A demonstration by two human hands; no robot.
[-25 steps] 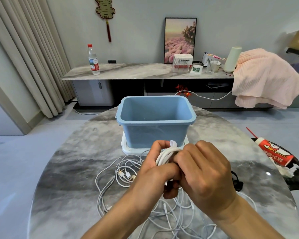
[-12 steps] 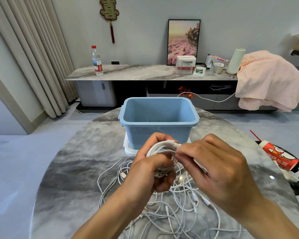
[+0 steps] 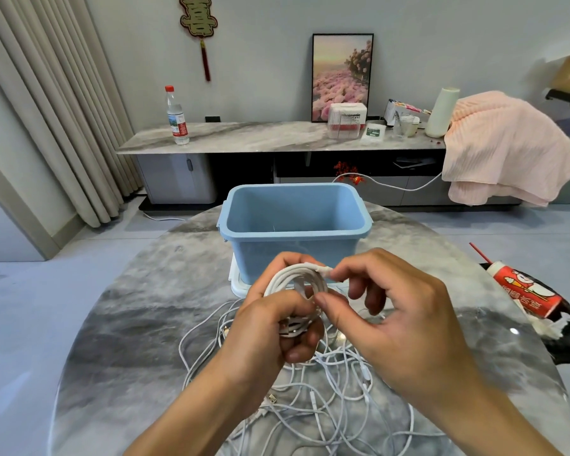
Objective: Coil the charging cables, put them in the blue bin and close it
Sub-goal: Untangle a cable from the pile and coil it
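While our left hand (image 3: 278, 327) grips the nearly finished coil (image 3: 298, 284) and our right fingers (image 3: 338, 274) pinch its loose end, we judge tucking comes next, then dropping it into the open blue bin (image 3: 293, 225) toward the table's (image 3: 129, 324) far edge.

The blue bin (image 3: 295, 240) looks like smooth matt plastic, the coiled cable (image 3: 297, 283) and loose cables (image 3: 326, 390) have smooth white plastic sheathing, the table (image 3: 139, 324) is glossy grey marble-look stone, and the pink blanket (image 3: 504, 149) is ribbed soft cloth.
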